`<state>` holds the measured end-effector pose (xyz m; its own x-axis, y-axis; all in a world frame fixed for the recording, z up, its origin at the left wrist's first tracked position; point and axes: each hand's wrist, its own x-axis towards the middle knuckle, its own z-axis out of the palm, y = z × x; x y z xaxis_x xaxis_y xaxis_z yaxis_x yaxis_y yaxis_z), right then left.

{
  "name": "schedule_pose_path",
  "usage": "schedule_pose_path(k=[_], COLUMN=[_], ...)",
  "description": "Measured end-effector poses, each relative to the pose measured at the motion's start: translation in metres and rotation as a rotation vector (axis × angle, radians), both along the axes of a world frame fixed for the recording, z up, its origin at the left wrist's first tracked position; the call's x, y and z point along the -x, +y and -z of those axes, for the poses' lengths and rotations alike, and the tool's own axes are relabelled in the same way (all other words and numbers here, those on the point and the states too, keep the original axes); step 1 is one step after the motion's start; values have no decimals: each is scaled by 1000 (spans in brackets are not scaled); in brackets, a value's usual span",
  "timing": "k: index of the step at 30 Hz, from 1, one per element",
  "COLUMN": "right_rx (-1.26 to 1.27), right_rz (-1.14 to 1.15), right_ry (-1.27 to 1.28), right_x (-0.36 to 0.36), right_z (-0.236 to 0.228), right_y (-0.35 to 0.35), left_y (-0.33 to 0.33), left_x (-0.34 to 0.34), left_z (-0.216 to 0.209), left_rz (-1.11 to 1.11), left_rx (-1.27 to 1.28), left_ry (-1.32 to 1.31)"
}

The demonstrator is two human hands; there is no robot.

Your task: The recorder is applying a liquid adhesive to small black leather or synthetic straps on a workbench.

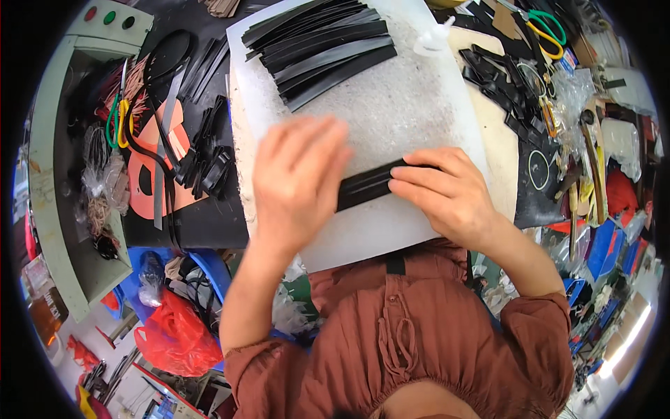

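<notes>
A short stack of black strips [366,187], flat and leather-like, lies across the pale cutting board [419,105] in front of me. My right hand [450,190] grips its right end, fingertips pressed on the top surface. Over the left end is my left hand [293,178], its fingers stretched upward and blurred by motion; it hides that end of the strips. Nothing shows between the left fingers. Farther back on the board, a fanned pile of black strips [328,52] lies in a loose row. A small white nozzle bottle [434,38] stands right of that pile.
Black looped straps [499,87] lie on the right. Yellow-handled scissors [548,42] rest at the far right. Left of the board are orange-pink pieces [157,178], more black strips and scissors [124,122]. A grey metal tray [52,174] borders the left side. A red plastic bag [178,339] hangs below.
</notes>
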<state>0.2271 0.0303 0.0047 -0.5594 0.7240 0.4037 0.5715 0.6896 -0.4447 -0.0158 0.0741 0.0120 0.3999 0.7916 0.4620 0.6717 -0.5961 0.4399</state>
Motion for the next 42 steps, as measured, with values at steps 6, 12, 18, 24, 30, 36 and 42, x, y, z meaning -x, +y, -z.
schedule_pose_path(k=[6, 12, 18, 24, 30, 36, 42], right_rx=[19, 87, 62, 112, 22, -73, -31], right_rz=[-1, -82, -97, -139, 98, 47, 6], right_ry=[26, 13, -33, -19, 6, 13, -77], right_x=[10, -2, -6, -17, -17, 14, 7], right_z=[-8, -3, -10, -10, -20, 5, 0], right_y=[4, -8, -23, -29, 9, 57, 39], left_y=[76, 62, 44, 5, -25, -79, -117], left_x=[2, 3, 16, 13, 17, 4, -14], left_z=[16, -3, 7, 14, 5, -3, -2], left_rz=[-65, -32, -207, 16, -39, 269, 398], left_rx=[-217, 150, -37, 95, 118, 130, 253], left_ry=[160, -223, 0, 250, 139, 121, 249])
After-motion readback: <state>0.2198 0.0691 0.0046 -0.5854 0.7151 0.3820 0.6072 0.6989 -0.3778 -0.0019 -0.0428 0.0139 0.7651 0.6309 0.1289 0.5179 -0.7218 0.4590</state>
